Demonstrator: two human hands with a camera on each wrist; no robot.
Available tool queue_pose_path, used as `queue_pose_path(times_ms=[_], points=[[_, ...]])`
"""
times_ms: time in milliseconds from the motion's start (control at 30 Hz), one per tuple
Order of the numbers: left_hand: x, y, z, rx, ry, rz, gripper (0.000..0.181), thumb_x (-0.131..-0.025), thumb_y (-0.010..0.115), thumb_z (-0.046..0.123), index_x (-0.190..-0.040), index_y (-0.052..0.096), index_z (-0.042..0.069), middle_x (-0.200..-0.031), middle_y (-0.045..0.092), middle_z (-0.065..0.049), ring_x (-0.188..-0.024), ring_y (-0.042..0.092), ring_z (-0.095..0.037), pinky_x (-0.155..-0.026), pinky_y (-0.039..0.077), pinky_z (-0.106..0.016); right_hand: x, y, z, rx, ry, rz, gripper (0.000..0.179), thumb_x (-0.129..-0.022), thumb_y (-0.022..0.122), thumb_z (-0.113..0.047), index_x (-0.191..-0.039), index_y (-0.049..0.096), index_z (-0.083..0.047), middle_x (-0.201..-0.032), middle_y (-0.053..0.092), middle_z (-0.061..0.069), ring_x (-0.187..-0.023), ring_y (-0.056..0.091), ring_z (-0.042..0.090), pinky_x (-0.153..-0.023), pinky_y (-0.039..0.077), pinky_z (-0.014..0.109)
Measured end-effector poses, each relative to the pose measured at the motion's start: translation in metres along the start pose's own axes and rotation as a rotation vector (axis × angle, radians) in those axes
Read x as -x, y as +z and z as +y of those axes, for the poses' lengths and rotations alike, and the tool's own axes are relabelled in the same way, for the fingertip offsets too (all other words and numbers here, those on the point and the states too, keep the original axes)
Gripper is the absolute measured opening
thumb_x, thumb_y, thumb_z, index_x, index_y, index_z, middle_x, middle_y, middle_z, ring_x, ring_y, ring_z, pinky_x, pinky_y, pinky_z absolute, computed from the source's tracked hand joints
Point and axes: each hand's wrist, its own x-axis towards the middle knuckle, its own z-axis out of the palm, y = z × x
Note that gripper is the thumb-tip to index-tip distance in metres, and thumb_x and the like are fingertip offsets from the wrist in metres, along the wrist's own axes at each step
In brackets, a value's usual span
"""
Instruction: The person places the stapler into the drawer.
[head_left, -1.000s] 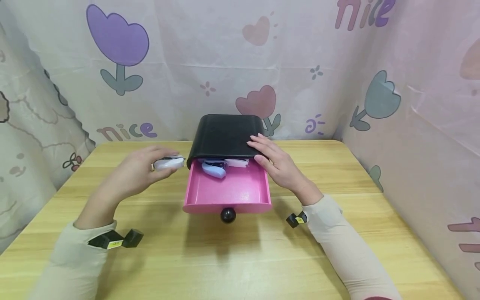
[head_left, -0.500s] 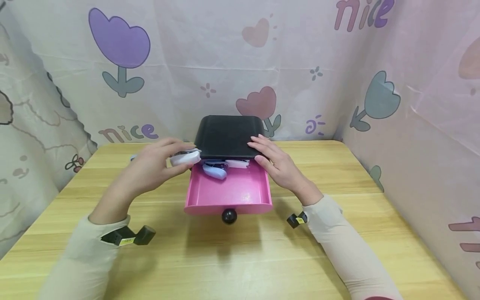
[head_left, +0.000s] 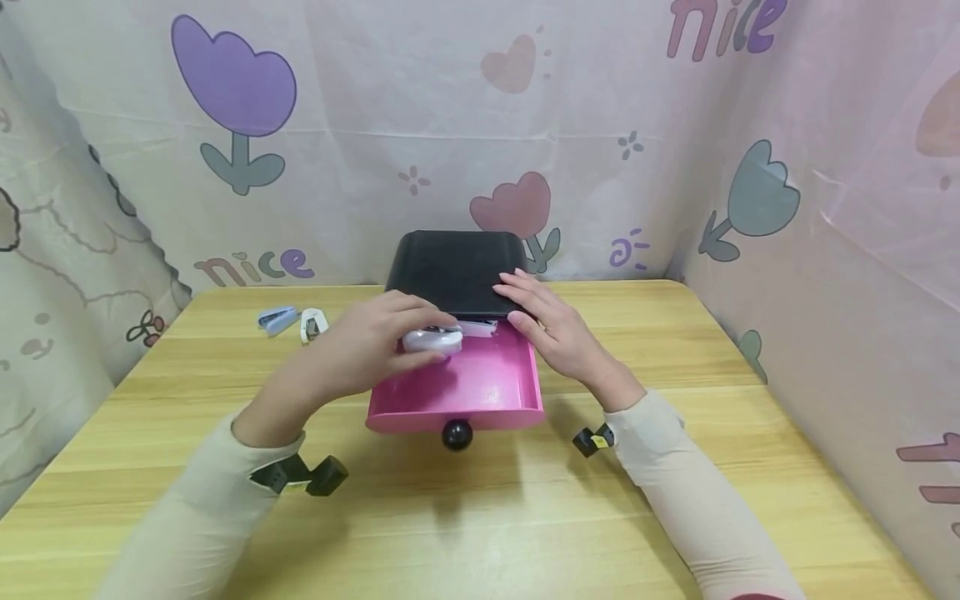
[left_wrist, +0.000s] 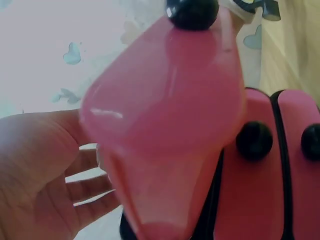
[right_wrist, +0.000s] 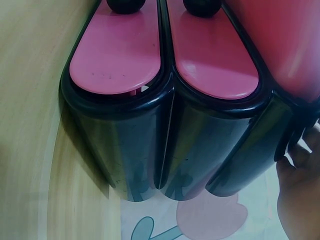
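Note:
My left hand (head_left: 360,350) pinches a small white stapler (head_left: 433,340) between thumb and fingers, over the left part of the open pink drawer (head_left: 495,387). In the left wrist view that hand (left_wrist: 37,165) is beside the drawer front (left_wrist: 165,100), which hides most of the stapler. A pale stapler (head_left: 480,328) lies at the back of the drawer; the blue one beside it is covered by my left hand and the held stapler. My right hand (head_left: 555,333) rests, fingers extended, on the right edge of the black cabinet (head_left: 450,267).
On the table to the left lie a blue stapler (head_left: 278,320) and a white stapler (head_left: 312,325). Below the pulled-out drawer, two closed pink drawers (right_wrist: 117,55) show in the right wrist view. A printed curtain (head_left: 375,125) hangs behind the table.
My left hand has carried the white stapler rightward, from beside the cabinet to over the drawer. Two staplers on the table have come into sight behind it. My right hand stays in place.

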Motion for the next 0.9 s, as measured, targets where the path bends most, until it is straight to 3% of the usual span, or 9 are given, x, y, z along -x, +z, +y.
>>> queue_pose_path(times_ms=[233, 433, 600, 900], points=[[-0.013, 0.012, 0.010, -0.034, 0.081, -0.104, 0.042, -0.083, 0.080, 0.024, -0.123, 0.069, 0.016, -0.118, 0.066, -0.003, -0.113, 0.058, -0.022, -0.098, 0.049, -0.041, 0.000, -0.001, 0.000, -0.001, 0.001, -0.006, 0.044, -0.104, 0.045, -0.035, -0.144, 0.050, -0.017, -0.153, 0.039, -0.002, -0.146, 0.023, 0.017, -0.117, 0.023, 0.044], [-0.025, 0.021, 0.016, -0.048, 0.115, -0.157, 0.039, -0.085, 0.079, 0.024, -0.121, 0.069, 0.014, -0.121, 0.066, -0.004, -0.116, 0.058, -0.022, -0.100, 0.047, -0.040, 0.000, 0.000, 0.001, 0.001, 0.005, -0.008, 0.043, -0.104, 0.046, -0.031, -0.144, 0.050, -0.018, -0.153, 0.039, -0.004, -0.146, 0.022, 0.015, -0.116, 0.024, 0.045], [-0.033, 0.029, 0.020, -0.074, 0.148, -0.178, 0.039, -0.085, 0.078, 0.025, -0.121, 0.069, 0.015, -0.122, 0.065, -0.004, -0.118, 0.058, -0.020, -0.102, 0.046, -0.038, 0.001, -0.001, 0.001, -0.003, 0.016, -0.019, 0.044, -0.104, 0.045, -0.033, -0.145, 0.049, -0.019, -0.154, 0.038, -0.005, -0.146, 0.022, 0.014, -0.116, 0.025, 0.047], [-0.037, 0.042, 0.020, -0.144, 0.196, -0.157, 0.038, -0.089, 0.074, 0.026, -0.124, 0.068, 0.014, -0.125, 0.065, -0.002, -0.123, 0.056, -0.017, -0.104, 0.044, -0.036, 0.001, -0.001, 0.001, -0.008, 0.020, -0.030, 0.044, -0.103, 0.046, -0.031, -0.146, 0.048, -0.018, -0.154, 0.037, -0.003, -0.146, 0.021, 0.015, -0.116, 0.023, 0.047]])
